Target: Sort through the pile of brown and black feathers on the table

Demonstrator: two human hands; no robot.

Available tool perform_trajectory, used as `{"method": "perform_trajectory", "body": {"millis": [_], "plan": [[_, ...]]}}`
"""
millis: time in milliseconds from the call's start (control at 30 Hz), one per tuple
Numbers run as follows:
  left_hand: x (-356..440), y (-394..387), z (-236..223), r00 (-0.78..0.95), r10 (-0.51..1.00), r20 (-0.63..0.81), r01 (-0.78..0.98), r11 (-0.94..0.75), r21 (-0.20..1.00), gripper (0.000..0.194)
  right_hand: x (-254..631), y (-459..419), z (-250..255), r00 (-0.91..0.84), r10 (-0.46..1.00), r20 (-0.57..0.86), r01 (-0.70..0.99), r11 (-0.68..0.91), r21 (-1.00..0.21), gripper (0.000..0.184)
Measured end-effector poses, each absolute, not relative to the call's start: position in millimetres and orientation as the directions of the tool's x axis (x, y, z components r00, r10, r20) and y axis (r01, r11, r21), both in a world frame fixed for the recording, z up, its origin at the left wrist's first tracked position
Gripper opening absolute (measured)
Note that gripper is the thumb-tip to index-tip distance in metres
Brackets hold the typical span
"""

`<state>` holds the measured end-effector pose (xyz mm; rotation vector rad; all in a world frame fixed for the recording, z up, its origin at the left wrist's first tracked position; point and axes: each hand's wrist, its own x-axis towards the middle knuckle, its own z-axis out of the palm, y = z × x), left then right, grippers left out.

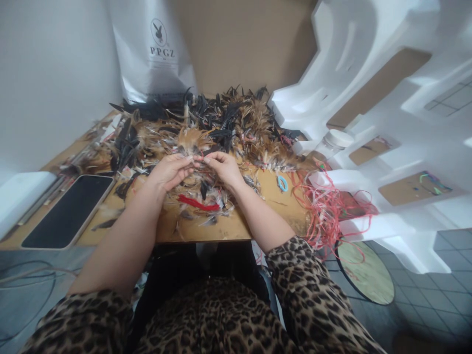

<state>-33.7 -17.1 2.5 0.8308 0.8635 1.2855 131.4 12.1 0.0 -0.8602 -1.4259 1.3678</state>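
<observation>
A tan feather bunch (191, 140) fans upward at the middle of the table. Its base is pinched between the thumb and fingertips of my left hand (173, 171). Close on the other side, my right hand (225, 169) is closed in a pinch, its fingertips nearly meeting the left ones. Something thin and reddish shows between the fingertips, too small to name. Below my hands, a bundle of red threads (199, 202) lies over loose feather bits. Behind them spreads a large pile of brown and black feathers (254, 115).
A phone (70, 211) lies at the left beside a white box (24, 201). Tangled pink-red cord (320, 211) hangs over the table's right edge. A blue ring (282, 183), a lidded jar (334, 142), white foam packing (354, 64) and a silver bag (151, 54) stand around.
</observation>
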Motion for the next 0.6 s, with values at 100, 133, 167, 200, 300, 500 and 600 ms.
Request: {"method": "perform_trajectory", "body": {"millis": [100,133,167,200,300,500,600], "plan": [[-36.8,-17.9,3.4,0.115,0.991,-0.065,-0.492,0.113,0.863,0.014,135.5,15.2,0.8,-0.332,0.937,0.111,-0.155,0.062,-0.986,0.03],[-37.4,-18.0,3.6,0.122,0.991,-0.062,-0.499,0.115,0.859,0.014,136.3,15.7,1.1,-0.346,0.933,0.099,-0.164,0.044,-0.985,0.031],[-37.7,-18.1,3.6,0.129,0.99,-0.062,-0.5,0.119,0.858,0.015,136.8,16.0,1.3,-0.361,0.928,0.087,-0.173,0.025,-0.985,0.032],[-37.7,-18.1,3.6,0.132,0.989,-0.062,-0.5,0.121,0.858,0.016,136.9,16.1,1.5,-0.378,0.922,0.077,-0.179,0.009,-0.984,0.033],[-37.0,-18.1,3.4,0.133,0.99,-0.057,-0.501,0.116,0.857,0.018,136.2,15.6,1.5,-0.422,0.905,0.053,-0.174,-0.024,-0.984,0.035],[-34.0,-18.5,4.1,0.09,0.994,-0.069,-0.469,0.103,0.877,0.014,134.8,13.9,2.4,-0.433,0.901,0.037,-0.173,-0.043,-0.984,0.037],[-32.6,-17.9,3.6,0.051,0.996,-0.07,-0.444,0.086,0.892,0.014,134.3,13.6,2.1,-0.435,0.9,0.027,-0.172,-0.054,-0.984,0.037]]}}
